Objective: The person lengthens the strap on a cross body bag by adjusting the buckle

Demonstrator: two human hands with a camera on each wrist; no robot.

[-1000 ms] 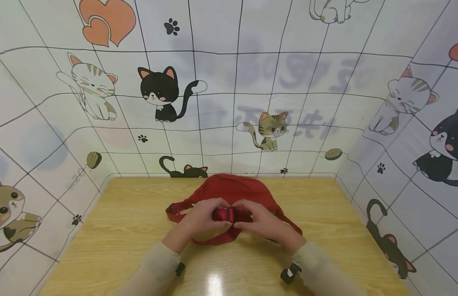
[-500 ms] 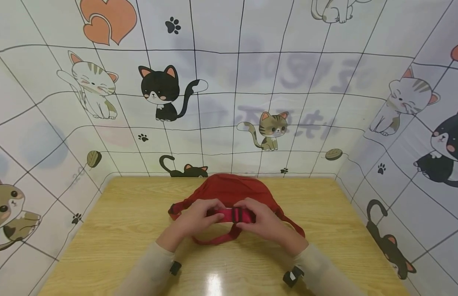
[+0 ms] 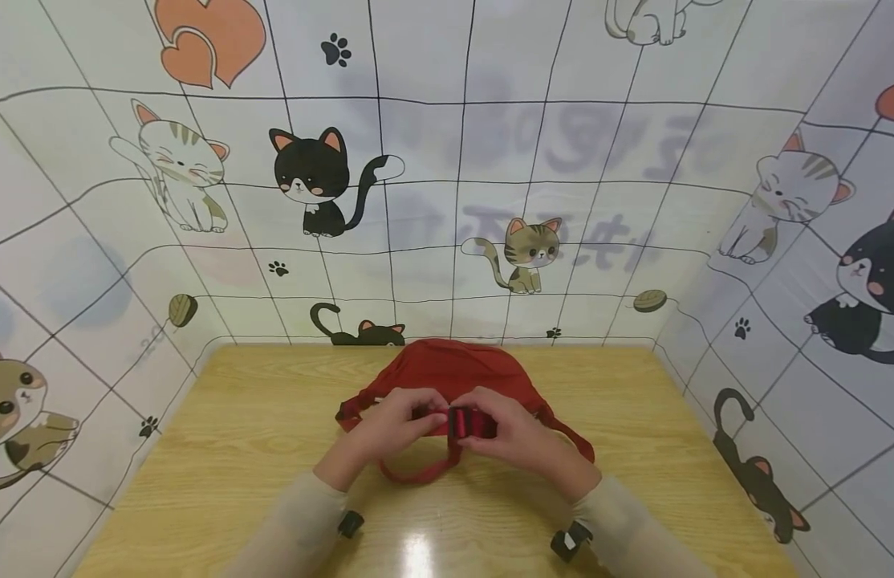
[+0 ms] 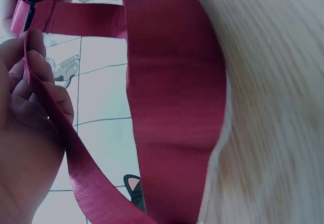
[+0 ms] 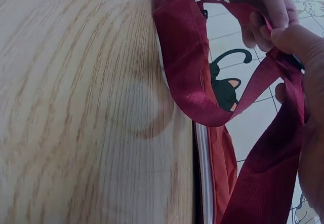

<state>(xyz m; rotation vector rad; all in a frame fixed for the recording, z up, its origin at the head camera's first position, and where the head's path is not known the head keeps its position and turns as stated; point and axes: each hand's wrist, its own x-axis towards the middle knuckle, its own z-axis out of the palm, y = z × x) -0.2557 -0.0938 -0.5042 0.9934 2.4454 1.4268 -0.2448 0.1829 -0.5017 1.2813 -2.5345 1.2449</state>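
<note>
- Since half a second ago the left hand has shifted right, closing up on the right hand until its fingertips are just beside the slide buckle; the right hand stays nearly in place.
- The left hand's grip pinches the strap, fingers curled; the right hand's grip pinches the strap at the slide buckle, thumb on the near side.
- The red waist bag rests at the back edge of the table, about midway between the left and right edges. The strap loops off it toward the front edge, and the hands hold the slide buckle between the bag and that edge.
- The bag looks light and soft, likely to fold or slide along if pulled. The strap seems limp, smooth and slightly slippery; the slide buckle looks stiff. Best hold: the frame of the slide buckle in one hand, flat webbing right beside it in the other.
- Counted: one bag; one slide buckle between the hands; one dark fitting at the strap's left bend, too small to identify; two hands; two pale sleeves; two black wrist devices.
</note>
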